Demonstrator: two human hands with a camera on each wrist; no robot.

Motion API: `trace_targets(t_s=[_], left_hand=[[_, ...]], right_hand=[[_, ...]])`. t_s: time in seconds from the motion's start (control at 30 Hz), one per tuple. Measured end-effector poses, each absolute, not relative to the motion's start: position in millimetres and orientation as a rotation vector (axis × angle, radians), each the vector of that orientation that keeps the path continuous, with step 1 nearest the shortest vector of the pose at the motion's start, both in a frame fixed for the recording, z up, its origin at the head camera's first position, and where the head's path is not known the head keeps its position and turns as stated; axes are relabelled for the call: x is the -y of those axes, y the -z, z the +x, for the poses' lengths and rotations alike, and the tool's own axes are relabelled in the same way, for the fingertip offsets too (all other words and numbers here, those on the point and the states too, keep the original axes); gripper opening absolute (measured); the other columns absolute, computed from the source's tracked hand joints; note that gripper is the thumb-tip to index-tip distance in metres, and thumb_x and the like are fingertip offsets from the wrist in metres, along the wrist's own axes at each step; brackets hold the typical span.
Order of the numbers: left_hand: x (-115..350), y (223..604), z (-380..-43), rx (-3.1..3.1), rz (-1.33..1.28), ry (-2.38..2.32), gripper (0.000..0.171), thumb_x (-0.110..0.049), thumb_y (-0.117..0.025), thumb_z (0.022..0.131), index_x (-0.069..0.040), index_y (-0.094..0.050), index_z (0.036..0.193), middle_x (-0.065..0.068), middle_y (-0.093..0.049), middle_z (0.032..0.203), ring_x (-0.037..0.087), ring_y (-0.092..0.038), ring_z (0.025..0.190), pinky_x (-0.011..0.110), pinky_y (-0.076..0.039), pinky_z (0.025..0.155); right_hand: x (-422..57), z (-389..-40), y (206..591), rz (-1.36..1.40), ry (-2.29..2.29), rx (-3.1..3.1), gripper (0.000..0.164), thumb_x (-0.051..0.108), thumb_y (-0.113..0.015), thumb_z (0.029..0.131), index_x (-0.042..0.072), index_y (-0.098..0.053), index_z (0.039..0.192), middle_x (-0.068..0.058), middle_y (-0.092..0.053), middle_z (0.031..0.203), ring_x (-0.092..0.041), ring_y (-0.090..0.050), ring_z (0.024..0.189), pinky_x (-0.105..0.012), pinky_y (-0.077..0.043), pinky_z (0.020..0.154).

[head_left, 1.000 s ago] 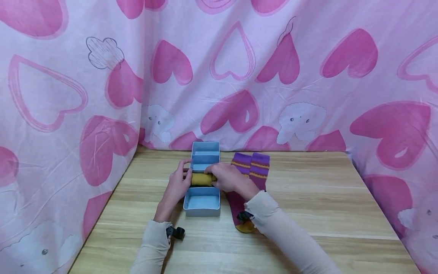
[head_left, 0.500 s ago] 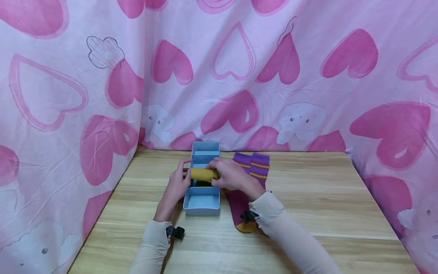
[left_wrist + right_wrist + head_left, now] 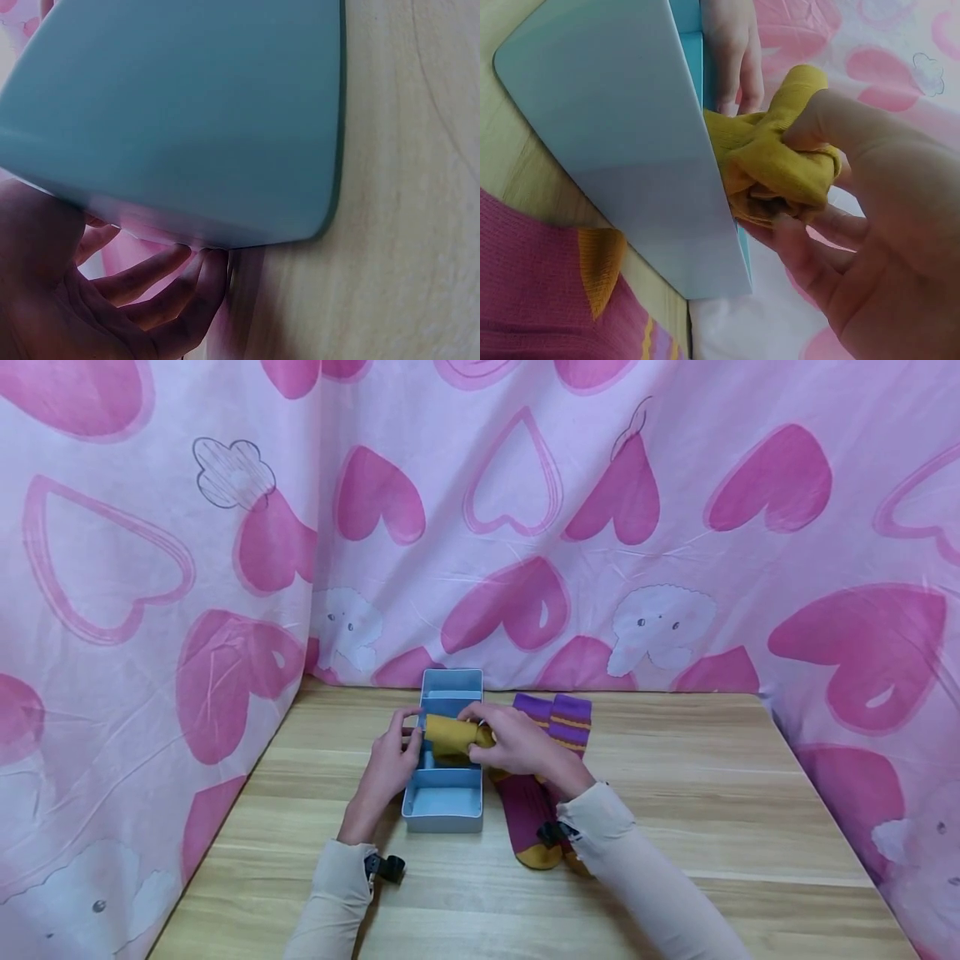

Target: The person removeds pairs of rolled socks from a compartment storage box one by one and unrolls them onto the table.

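Observation:
A mustard-yellow rolled sock (image 3: 451, 729) is tilted above a middle compartment of the light blue divided box (image 3: 444, 821). My right hand (image 3: 510, 739) pinches its right end between thumb and fingers. Loose folds and an opening of the sock (image 3: 776, 161) show at the right hand's fingertips, over the box rim. My left hand (image 3: 390, 756) holds the box by its left long wall; in the left wrist view, the curled fingers (image 3: 169, 285) lie against the outside of the box (image 3: 187, 120).
A pair of maroon socks (image 3: 527, 814) with purple striped cuffs and mustard toes lies flat to the right of the box, partly under my right arm. The wooden table (image 3: 712, 793) ends at a pink heart-print curtain (image 3: 510, 510) at the back and sides.
The rolled sock has risen out of the compartment and shifted slightly right, tilting and loosening, with my right hand moving along. My left hand has stayed at the box.

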State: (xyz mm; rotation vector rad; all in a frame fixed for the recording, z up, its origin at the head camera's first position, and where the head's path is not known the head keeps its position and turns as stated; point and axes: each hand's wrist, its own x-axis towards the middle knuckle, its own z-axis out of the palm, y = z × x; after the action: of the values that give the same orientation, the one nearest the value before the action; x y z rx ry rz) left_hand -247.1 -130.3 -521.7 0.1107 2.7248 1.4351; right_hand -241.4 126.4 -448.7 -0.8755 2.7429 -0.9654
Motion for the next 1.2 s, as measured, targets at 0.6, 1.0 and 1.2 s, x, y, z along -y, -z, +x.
trace_targets(t_s=[0.6, 1.0, 1.2], left_hand=[[129, 520, -247, -2.737, 0.134, -1.419, 0.040, -0.029, -0.048, 0.117, -0.031, -0.042, 0.157, 0.017, -0.063, 0.151, 0.037, -0.068, 0.131, 0.060, -0.058, 0.107], [129, 519, -246, -2.743, 0.109, -1.413, 0.043, -0.029, -0.050, 0.116, -0.028, -0.043, 0.158, 0.017, -0.063, 0.152, 0.039, -0.069, 0.132, 0.061, -0.057, 0.107], [128, 519, -247, -2.766, 0.112, -1.436, 0.043, -0.031, -0.054, 0.115, -0.024, -0.047, 0.157, 0.016, -0.062, 0.153, 0.039, -0.068, 0.133, 0.061, -0.058, 0.105]], right_hand=[[-150, -231, 447, -0.889, 1.127, -2.770, 0.041, 0.027, -0.069, 0.105, 0.031, -0.058, 0.145, 0.005, -0.063, 0.130, -0.017, -0.057, 0.109, -0.033, -0.057, 0.083], [-169, -226, 454, -0.864, 1.304, -2.625, 0.046, 0.025, -0.067, 0.108, 0.044, -0.056, 0.149, 0.010, -0.055, 0.142, -0.019, -0.061, 0.114, -0.035, -0.063, 0.086], [-180, -222, 456, -0.895, 1.429, -2.567, 0.044, 0.017, -0.071, 0.105, 0.034, -0.061, 0.144, 0.004, -0.060, 0.134, -0.023, -0.065, 0.113, -0.032, -0.065, 0.083]])
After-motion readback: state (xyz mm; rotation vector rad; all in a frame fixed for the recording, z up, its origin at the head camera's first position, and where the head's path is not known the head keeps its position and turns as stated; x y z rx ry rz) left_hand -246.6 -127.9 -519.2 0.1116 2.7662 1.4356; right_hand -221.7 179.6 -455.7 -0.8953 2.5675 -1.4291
